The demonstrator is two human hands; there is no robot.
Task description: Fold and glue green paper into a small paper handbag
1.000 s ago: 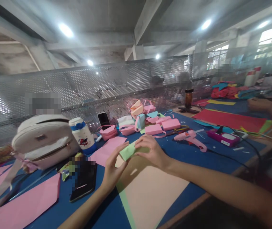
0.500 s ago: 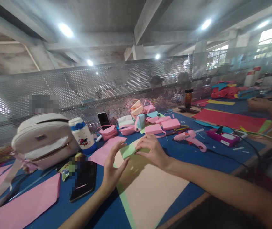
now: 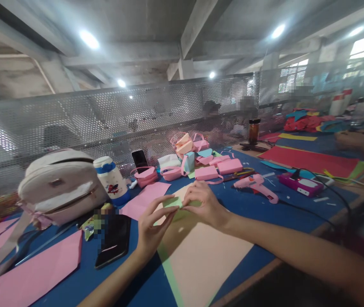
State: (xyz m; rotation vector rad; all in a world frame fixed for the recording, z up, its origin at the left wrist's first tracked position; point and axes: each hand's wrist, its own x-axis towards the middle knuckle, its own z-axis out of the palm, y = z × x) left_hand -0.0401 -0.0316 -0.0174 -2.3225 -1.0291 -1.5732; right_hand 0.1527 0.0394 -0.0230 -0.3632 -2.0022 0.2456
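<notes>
Together, my left hand (image 3: 151,226) and right hand (image 3: 206,207) pinched green paper (image 3: 173,202) that seemed light, creasable, best held by its ends.

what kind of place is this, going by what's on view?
Probably a shared craft workroom: a pink glue gun and coloured sheets such as the red sheet lie about, and bare concrete beams overhead suggest an industrial-style building.

The surface (image 3: 252,207) is blue. On it sit a white bag (image 3: 61,183), a bottle (image 3: 113,184), a black phone (image 3: 117,247), pink paper (image 3: 38,268) and a pink glue gun (image 3: 257,186).
</notes>
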